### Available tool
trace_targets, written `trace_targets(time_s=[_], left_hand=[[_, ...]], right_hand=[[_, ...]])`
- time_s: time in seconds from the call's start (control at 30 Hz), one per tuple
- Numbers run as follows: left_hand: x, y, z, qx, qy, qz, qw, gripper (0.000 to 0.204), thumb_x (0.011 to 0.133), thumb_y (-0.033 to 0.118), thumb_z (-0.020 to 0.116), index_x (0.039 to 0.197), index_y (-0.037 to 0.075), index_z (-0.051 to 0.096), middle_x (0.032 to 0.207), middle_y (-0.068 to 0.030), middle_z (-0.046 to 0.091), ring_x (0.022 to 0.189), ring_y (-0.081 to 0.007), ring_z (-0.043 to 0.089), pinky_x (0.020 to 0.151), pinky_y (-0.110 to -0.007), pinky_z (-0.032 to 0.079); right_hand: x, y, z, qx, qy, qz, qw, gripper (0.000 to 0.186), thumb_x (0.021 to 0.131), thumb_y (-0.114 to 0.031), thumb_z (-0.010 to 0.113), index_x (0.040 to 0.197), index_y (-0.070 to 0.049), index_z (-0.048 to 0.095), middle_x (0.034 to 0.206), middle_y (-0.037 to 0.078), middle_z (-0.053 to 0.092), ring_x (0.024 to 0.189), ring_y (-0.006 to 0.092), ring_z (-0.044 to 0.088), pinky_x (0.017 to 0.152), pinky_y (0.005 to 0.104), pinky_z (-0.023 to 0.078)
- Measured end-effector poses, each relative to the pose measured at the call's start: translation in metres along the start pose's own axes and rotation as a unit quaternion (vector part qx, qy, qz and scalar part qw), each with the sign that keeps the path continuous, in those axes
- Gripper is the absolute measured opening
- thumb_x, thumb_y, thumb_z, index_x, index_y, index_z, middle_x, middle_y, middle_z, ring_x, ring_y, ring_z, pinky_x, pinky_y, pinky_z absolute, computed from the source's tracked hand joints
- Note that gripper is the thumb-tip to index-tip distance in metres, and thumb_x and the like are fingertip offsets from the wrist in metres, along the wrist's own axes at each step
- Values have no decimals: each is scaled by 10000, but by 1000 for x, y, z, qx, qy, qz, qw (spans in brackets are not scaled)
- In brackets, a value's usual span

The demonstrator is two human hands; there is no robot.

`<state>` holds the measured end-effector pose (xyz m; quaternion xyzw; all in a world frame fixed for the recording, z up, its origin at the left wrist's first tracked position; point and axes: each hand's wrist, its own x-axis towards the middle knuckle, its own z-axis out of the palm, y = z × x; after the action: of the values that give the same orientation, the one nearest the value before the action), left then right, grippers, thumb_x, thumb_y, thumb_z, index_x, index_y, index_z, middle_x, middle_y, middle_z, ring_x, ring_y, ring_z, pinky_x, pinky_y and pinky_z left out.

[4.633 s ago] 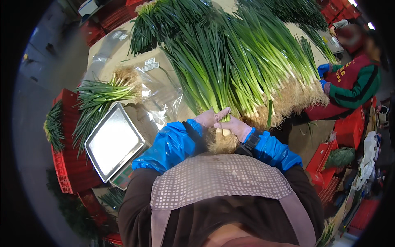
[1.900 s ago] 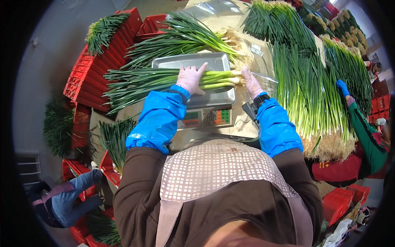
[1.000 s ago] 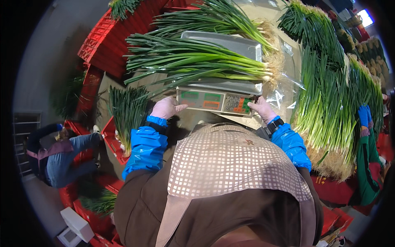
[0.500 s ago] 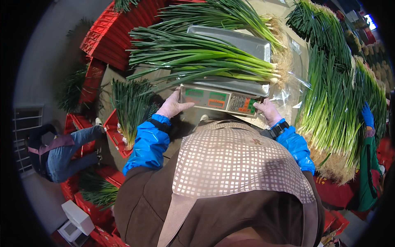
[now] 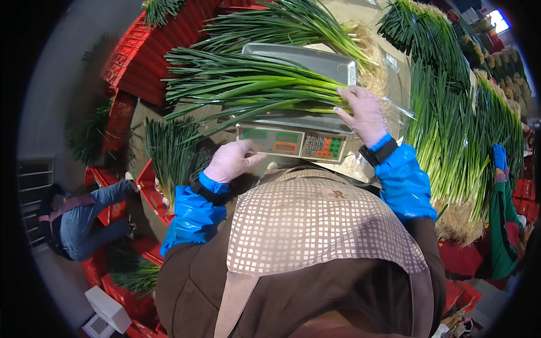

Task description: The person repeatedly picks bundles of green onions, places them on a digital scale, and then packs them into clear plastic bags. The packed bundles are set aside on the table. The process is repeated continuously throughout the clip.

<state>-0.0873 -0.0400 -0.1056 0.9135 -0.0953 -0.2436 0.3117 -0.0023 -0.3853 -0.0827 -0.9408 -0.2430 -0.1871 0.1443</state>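
A bunch of green onions (image 5: pixel 253 84) lies across the metal pan of a digital scale (image 5: pixel 292 143), leaves to the left and root end to the right. My right hand (image 5: pixel 365 114), in a thin pale glove, has its fingers and thumb around the pale stems near the roots; the palm hides the root end. At the left front corner of the scale is my left hand (image 5: pixel 230 160), gloved the same way, its thumb stretched out and apart from its fingers, with nothing seen in it. Another bunch of green onions (image 5: pixel 293 28) lies behind the pan.
To the right, green onions (image 5: pixel 451 152) are heaped in long rows, where another person's blue-gloved hand (image 5: pixel 499 158) shows. Red crates (image 5: pixel 143 56) stand at the left, one holding upright onions (image 5: pixel 169 149). Farther left a person in jeans (image 5: pixel 90 219) bends over.
My right hand has left the scale's right front corner and moved up onto the onion stems. My left hand has drawn slightly down and away from the scale's left corner.
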Motion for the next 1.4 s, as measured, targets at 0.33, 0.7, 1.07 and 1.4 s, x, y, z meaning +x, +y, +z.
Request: trace_targets(time_s=[0.33, 0.7, 1.07, 1.4], left_hand=[[73, 64, 21, 25, 167, 251, 953, 756, 828, 228, 715, 1463, 87, 331, 1271, -213, 521, 1127, -381, 531, 953, -432, 455], [96, 62, 23, 38, 246, 248, 936, 408, 855, 159, 667, 1256, 126, 597, 1252, -159, 567, 1142, -346, 552, 965, -408, 469], [25, 18, -62, -374, 369, 216, 823, 297, 965, 6, 516, 1252, 21, 591, 1102, -65, 651, 957, -122, 604, 878, -260, 492], [31, 66, -83, -297, 399, 254, 829, 400, 916, 65, 638, 1304, 32, 547, 1172, -92, 632, 1033, -152, 605, 923, -286, 483]], right_hand=[[16, 7, -4, 74, 24, 21, 997, 185, 819, -108, 668, 996, -82, 622, 908, 108, 604, 894, 322, 587, 790, 411, 474], [-44, 75, -112, 125, 289, 247, 916, 199, 915, -110, 637, 1105, -75, 686, 991, 63, 655, 942, 164, 601, 849, 315, 480], [-373, 234, -104, -48, 131, 619, 773, 443, 939, -169, 555, 1315, 61, 515, 1279, 188, 603, 1141, 272, 585, 998, 335, 426], [-319, 175, -70, -230, 23, 574, 785, 561, 904, -242, 579, 1343, 83, 447, 1360, 302, 479, 1267, 426, 453, 1091, 431, 346]])
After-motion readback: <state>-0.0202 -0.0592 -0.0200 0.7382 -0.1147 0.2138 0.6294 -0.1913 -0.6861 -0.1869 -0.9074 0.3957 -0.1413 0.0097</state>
